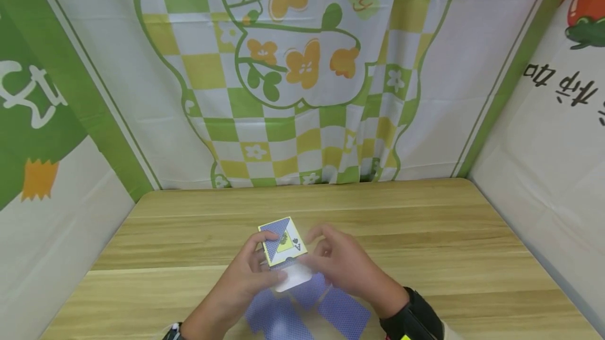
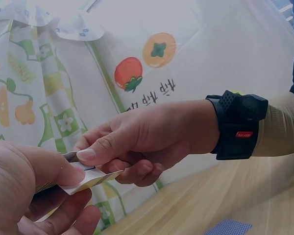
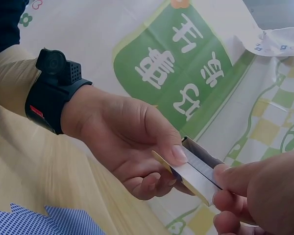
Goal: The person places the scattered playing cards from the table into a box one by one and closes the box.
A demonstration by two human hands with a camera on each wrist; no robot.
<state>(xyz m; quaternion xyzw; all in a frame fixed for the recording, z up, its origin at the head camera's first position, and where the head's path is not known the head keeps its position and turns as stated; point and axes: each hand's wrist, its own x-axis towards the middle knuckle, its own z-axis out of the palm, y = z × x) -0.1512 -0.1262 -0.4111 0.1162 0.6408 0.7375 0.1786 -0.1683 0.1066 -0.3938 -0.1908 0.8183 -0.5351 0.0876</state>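
Observation:
A small card box (image 1: 289, 245) with a blue back pattern and a printed ace of spades is in my left hand (image 1: 238, 279). Its end nearest me is open, and the white flap (image 1: 295, 276) sticks out toward me. The left thumb presses on that flap (image 3: 192, 177). My right hand (image 1: 352, 264) pinches at the box's right edge beside the open end, thumb on top in the left wrist view. Inside the opening, edges of cards (image 3: 202, 169) show in the right wrist view. Below both hands, several blue-backed cards (image 1: 345, 312) lie spread on the table.
The wooden table (image 1: 454, 256) extends around the hands. A patterned curtain (image 1: 307, 135) hangs at its back edge, with printed cloth walls (image 1: 534, 161) on both sides. Each wrist wears a dark band (image 1: 411, 316).

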